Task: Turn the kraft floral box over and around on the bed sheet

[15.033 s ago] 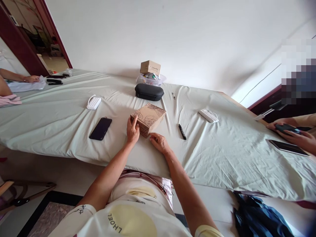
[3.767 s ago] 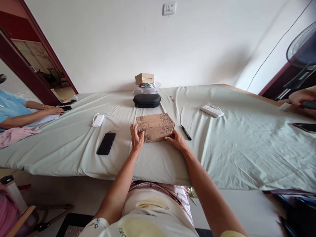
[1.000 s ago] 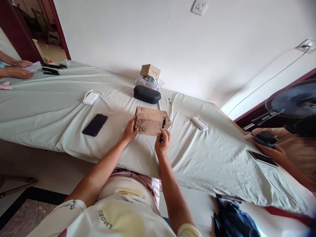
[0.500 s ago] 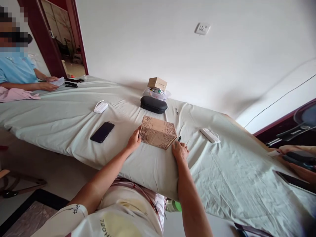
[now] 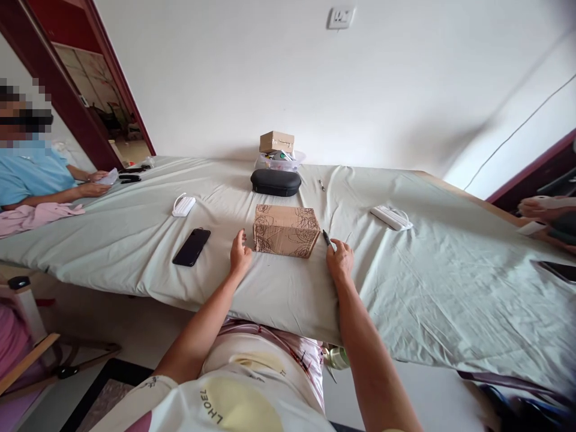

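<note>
A brown cardboard box (image 5: 286,231) with dark scribbled loops drawn on its top and front sits on the cloth in front of me. Just off its left end is my left hand (image 5: 240,255), open, fingers pointing forward and holding nothing. On the other side, my right hand (image 5: 341,259) grips a black-tipped marker (image 5: 327,238), its tip pointing toward the box's right edge without visibly touching it. Left of my left hand lies a dark smartphone (image 5: 191,246).
Behind the box are a black zip case (image 5: 276,182), a plastic tub (image 5: 281,161) and a smaller box (image 5: 276,142). White power banks (image 5: 183,206) (image 5: 391,218) lie on both sides. A person in blue (image 5: 31,174) sits at left; another person's hands (image 5: 546,210) show at right.
My left hand has let go of the box and drawn slightly away from it. My right hand has also moved off the box's right corner, with the marker now plainly visible. The view has shifted.
</note>
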`<control>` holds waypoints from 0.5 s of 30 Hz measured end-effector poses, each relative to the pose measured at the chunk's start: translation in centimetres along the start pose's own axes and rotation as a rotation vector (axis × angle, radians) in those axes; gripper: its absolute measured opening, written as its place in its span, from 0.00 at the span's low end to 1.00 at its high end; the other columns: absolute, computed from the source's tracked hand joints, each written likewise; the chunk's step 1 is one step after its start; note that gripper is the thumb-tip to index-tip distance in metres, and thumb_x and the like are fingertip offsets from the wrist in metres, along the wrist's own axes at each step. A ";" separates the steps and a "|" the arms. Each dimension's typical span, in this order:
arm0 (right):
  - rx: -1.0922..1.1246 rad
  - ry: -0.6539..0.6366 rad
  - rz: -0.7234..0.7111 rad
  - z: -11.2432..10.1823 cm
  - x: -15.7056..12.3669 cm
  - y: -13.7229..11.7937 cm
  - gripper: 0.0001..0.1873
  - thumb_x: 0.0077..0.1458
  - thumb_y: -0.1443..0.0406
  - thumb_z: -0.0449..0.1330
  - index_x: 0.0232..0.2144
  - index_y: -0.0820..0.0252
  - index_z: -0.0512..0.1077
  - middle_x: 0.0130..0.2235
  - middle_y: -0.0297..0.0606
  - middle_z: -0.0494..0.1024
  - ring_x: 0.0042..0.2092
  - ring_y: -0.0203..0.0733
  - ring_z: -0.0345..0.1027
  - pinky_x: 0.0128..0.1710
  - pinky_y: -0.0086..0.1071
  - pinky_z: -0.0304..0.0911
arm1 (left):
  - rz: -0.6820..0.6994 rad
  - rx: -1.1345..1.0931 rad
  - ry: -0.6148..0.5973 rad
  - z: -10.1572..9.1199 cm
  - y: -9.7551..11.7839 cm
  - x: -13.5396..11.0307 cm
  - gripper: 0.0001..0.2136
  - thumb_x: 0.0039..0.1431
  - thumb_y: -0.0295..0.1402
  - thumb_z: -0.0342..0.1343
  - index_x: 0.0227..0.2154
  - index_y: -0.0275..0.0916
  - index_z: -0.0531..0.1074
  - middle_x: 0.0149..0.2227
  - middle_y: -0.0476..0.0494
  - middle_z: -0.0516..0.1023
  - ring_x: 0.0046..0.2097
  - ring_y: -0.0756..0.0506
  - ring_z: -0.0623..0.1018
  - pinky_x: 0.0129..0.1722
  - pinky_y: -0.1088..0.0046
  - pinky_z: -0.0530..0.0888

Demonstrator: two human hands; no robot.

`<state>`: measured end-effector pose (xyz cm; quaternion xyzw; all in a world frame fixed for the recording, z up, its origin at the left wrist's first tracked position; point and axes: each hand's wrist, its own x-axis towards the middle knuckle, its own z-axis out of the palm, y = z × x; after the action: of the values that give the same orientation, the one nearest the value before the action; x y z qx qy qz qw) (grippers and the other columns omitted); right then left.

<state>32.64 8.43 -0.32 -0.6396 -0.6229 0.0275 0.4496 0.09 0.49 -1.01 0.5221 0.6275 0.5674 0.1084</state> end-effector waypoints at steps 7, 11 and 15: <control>0.187 0.139 0.030 -0.4 -0.2 -0.7 0.18 0.54 0.62 0.52 0.42 0.60 0.77 0.40 0.46 0.79 0.44 0.51 0.70 0.51 0.47 0.65 | 0.008 0.362 0.058 -9.4 0.3 -0.1 0.26 0.62 0.30 0.47 0.63 0.38 0.64 0.57 0.35 0.76 0.60 0.39 0.75 0.64 0.60 0.69; 0.256 0.157 0.025 -0.6 -0.2 -1.5 0.17 0.56 0.60 0.52 0.41 0.60 0.77 0.38 0.44 0.78 0.39 0.47 0.69 0.47 0.43 0.66 | -0.200 0.729 0.110 -15.1 -0.2 1.4 0.27 0.66 0.39 0.48 0.65 0.33 0.63 0.60 0.29 0.74 0.63 0.32 0.72 0.63 0.51 0.68; 0.302 0.172 0.050 -0.6 0.0 -1.8 0.17 0.57 0.58 0.53 0.40 0.59 0.77 0.38 0.43 0.79 0.35 0.45 0.69 0.44 0.41 0.66 | -0.325 0.958 -0.006 -17.0 -1.0 1.2 0.38 0.63 0.50 0.51 0.66 0.22 0.59 0.57 0.17 0.74 0.61 0.26 0.73 0.57 0.48 0.71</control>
<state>31.63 7.77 1.13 -0.5802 -0.5548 0.0769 0.5913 -13.31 -8.61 4.39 0.4103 0.8903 0.1900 -0.0545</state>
